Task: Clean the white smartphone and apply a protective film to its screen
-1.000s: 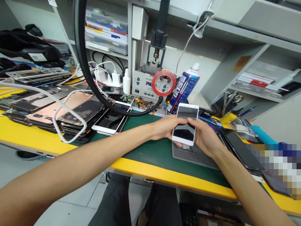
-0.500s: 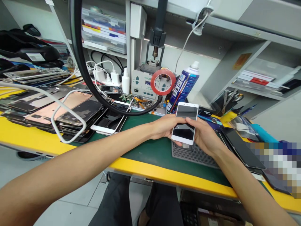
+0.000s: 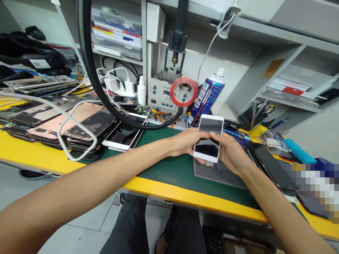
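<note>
Two hands of mine share one white phone: my left hand grasps it along its left side and my right hand along its right, so neither is released. The white phone sits between them in front of me, dark screen facing up, its top end pointing away. Both of my thumbs lie across the glass, their tips close together near the middle, while some fingers reach underneath; how those fingers press on the back I can't fairly tell, since the phone hides most of them. Below it, a grey perforated pad lies on the green mat, which covers much of the yellow-edged tabletop. Just beyond the phone, a blue spray can leans to the right, near a red ring in front of a grey control box. A white bottle stands to the left of that box. Past my left forearm lie a white-framed phone and piles of phone parts, with a white cable looped over them. Beside my right forearm rests a dark flat panel.
</note>
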The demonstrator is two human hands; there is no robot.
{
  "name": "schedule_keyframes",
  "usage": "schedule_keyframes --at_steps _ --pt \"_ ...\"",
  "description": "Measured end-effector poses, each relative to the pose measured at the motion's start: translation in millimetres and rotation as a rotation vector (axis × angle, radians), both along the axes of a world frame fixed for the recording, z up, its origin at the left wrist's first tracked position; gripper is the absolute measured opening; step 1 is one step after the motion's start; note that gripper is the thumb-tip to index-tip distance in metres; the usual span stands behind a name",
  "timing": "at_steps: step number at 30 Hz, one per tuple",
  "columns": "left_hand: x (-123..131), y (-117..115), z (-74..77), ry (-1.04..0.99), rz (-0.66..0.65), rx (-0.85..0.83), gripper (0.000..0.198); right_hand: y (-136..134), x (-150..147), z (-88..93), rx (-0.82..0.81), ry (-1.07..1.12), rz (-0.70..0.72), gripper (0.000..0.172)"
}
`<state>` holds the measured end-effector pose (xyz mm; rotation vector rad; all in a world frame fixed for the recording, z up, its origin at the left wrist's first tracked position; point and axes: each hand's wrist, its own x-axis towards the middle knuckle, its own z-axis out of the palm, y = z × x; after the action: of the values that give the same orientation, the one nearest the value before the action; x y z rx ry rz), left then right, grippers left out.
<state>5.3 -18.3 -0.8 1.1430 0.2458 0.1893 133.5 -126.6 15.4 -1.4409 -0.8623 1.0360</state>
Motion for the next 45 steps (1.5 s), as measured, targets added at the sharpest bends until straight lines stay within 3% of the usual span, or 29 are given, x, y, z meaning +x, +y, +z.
schedule_keyframes --at_steps 7,14,45 --pt "0.1 0.1 -0.6 -0.002 -0.004 0.006 0.024 0.1 -0.7 1.0 0.006 0.013 0.006 0.032" --pt "0.2 -0.3 0.2 -0.001 -0.005 0.004 0.023 -1.0 -0.8 1.1 0.001 0.007 0.021 0.039" --pt "1.0 -0.2 -1.0 -0.014 -0.007 0.029 0.025 -1.7 0.1 -0.9 0.032 0.028 -0.008 0.027"
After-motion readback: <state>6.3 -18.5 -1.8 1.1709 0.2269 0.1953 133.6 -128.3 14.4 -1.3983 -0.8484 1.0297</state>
